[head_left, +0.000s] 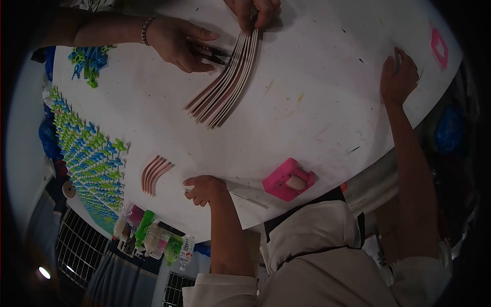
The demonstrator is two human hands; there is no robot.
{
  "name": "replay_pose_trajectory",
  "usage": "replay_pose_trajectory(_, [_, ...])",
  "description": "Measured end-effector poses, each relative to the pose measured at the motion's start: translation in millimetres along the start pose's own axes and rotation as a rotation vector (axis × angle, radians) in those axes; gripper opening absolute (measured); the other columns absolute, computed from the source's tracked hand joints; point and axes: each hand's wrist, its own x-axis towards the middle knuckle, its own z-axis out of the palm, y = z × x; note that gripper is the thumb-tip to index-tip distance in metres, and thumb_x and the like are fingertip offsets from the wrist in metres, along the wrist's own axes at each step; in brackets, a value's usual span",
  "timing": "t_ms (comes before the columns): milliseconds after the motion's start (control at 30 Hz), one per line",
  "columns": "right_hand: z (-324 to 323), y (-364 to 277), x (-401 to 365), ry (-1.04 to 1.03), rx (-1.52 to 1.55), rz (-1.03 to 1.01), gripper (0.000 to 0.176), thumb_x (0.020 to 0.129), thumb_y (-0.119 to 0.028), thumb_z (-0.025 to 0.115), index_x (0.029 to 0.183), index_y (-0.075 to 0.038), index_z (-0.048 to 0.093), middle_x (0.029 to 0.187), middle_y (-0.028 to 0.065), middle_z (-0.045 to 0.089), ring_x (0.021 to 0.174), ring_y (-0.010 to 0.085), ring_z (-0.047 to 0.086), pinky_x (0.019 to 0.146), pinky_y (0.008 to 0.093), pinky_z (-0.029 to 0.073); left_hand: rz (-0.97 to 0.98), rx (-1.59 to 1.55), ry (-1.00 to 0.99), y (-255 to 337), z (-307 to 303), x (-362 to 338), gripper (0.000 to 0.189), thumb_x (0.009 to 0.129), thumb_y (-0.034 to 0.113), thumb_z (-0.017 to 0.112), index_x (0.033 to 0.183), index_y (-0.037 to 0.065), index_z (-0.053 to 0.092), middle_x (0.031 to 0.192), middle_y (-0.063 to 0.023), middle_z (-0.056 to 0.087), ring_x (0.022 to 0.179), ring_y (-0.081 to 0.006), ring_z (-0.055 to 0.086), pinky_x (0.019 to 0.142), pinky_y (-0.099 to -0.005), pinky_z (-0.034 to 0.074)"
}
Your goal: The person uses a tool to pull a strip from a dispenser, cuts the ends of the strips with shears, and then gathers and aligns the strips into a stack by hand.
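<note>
My left hand [203, 190] rests low on the white table with its fingers curled in. A small pale bit shows at its fingertips, too small to name. Just left of it lies a little bundle of curved pinkish-brown strips [154, 175]. To its right sits a bright pink block [279, 187] with a beige rounded piece [296, 182] on it. My right hand [399, 78] lies near the table's right side, thumb and fingers apart, with nothing seen in it. A pink frame-shaped piece [435, 48] lies beyond it.
Across the table [327, 123], a co-worker's hands hold a long fan of strips [225, 84] and a dark pointed tool [217, 53]. Green and blue clips stand in rows [94, 163] at left, with a loose clip pile [91, 61]. Bottles [144, 225] stand at the lower edge.
</note>
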Motion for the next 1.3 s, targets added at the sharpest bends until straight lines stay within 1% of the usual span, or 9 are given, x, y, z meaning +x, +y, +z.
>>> replay_pose_trajectory(167, [-0.1, 0.2, -0.4, 0.013, 0.012, -0.014, 0.034, 0.089, -0.03, 0.061, 0.119, -0.015, 0.065, 0.113, 0.0106, 0.064, 0.106, 0.0307, 0.06, 0.093, 0.0461, 0.044, -0.132, -0.097, 0.069, 0.5, 9.2, 8.1, 0.069, 0.098, 0.062, 0.027, 0.145, 0.012, 0.037, 0.14, -0.0261, 0.04, 0.128, -0.0398, 0.04, 0.101, -0.0518, 0.04])
replay_pose_trajectory(400, [0.3, 0.4, -1.1, -0.005, 0.021, 0.019, 0.034, 0.089, -0.03, 0.061, 0.12, -0.015, 0.064, 0.115, 0.0105, 0.063, 0.107, 0.0307, 0.059, 0.094, 0.046, 0.043, -0.106, -0.076, 0.051, 1.8, 2.2, 2.5, 0.069, 0.098, 0.062, 0.028, 0.145, 0.012, 0.037, 0.14, -0.0259, 0.039, 0.128, -0.0397, 0.039, 0.101, -0.0515, 0.04])
replay_pose_trajectory(500, [0.5, 0.2, -1.5, -0.017, 0.015, 0.041, 0.035, 0.089, -0.03, 0.061, 0.12, -0.016, 0.064, 0.117, 0.01, 0.063, 0.109, 0.0307, 0.058, 0.095, 0.0464, 0.043, 0.004, 0.095, -0.076, 10.2, -18.8, -15.4, 0.064, 0.102, 0.052, 0.029, 0.15, 0.01, 0.024, 0.148, -0.0209, 0.034, 0.133, -0.0402, 0.039, 0.105, -0.0483, 0.042])
replay_pose_trajectory(600, [0.5, 0.5, -1.2, -0.006, 0.015, 0.023, 0.034, 0.089, -0.03, 0.062, 0.12, -0.016, 0.064, 0.117, 0.0093, 0.063, 0.11, 0.0308, 0.057, 0.096, 0.0466, 0.043, -0.138, -0.059, -0.045, 1.2, 4.0, 5.9, 0.062, 0.102, 0.047, 0.033, 0.15, 0.01, 0.022, 0.149, -0.0207, 0.032, 0.133, -0.0405, 0.039, 0.105, -0.0483, 0.041])
replay_pose_trajectory(667, [-0.6, -0.2, -1.1, -0.037, 0.016, 0.045, 0.034, 0.089, -0.03, 0.062, 0.12, -0.016, 0.064, 0.118, 0.0089, 0.062, 0.112, 0.0306, 0.056, 0.095, 0.0467, 0.043, -0.106, -0.047, 0.054, -0.5, 11.0, 8.8, 0.067, 0.098, 0.061, 0.03, 0.145, 0.013, 0.038, 0.14, -0.0242, 0.04, 0.129, -0.0389, 0.039, 0.101, -0.0526, 0.04])
replay_pose_trajectory(1000, [-3.3, -5.7, -2.8, -0.052, 0.057, 0.099, 0.037, 0.09, -0.03, 0.063, 0.125, -0.017, 0.061, 0.124, 0.0087, 0.058, 0.116, 0.0307, 0.053, 0.096, 0.0488, 0.041, 0.021, -0.012, 0.078, 1.9, -1.1, -6.1, 0.064, 0.097, 0.06, 0.032, 0.141, 0.015, 0.043, 0.136, -0.0232, 0.044, 0.127, -0.038, 0.041, 0.096, -0.0559, 0.041])
replay_pose_trajectory(1067, [-6.3, -12.1, -3.3, -0.124, 0.014, 0.203, 0.038, 0.09, -0.029, 0.063, 0.127, -0.02, 0.059, 0.128, 0.0075, 0.055, 0.121, 0.03, 0.049, 0.1, 0.0482, 0.038, -0.009, 0.172, -0.006, 5.1, -4.6, -6.1, 0.052, 0.102, 0.041, 0.041, 0.147, 0.02, 0.03, 0.146, -0.0196, 0.035, 0.127, -0.0403, 0.046, 0.102, -0.0483, 0.043])
replay_pose_trajectory(1167, [-4.7, -12.0, -6.1, -0.11, 0.079, 0.218, 0.039, 0.09, -0.029, 0.063, 0.128, -0.023, 0.057, 0.131, 0.006, 0.051, 0.125, 0.0287, 0.044, 0.103, 0.047, 0.034, -0.153, -0.043, 0.082, 3.5, 5.6, 4.1, 0.059, 0.099, 0.054, 0.035, 0.145, 0.017, 0.037, 0.141, -0.0227, 0.042, 0.126, -0.0395, 0.048, 0.101, -0.0503, 0.042])
replay_pose_trajectory(1300, [-10.0, -21.0, -3.3, -0.079, 0.041, 0.249, 0.039, 0.091, -0.028, 0.063, 0.129, -0.022, 0.056, 0.13, 0.0051, 0.05, 0.126, 0.0281, 0.043, 0.104, 0.0464, 0.032, -0.116, -0.076, 0.11, 0.2, 10.3, 5.7, 0.066, 0.097, 0.061, 0.029, 0.142, 0.015, 0.041, 0.137, -0.0241, 0.047, 0.126, -0.0391, 0.048, 0.1, -0.0516, 0.041])
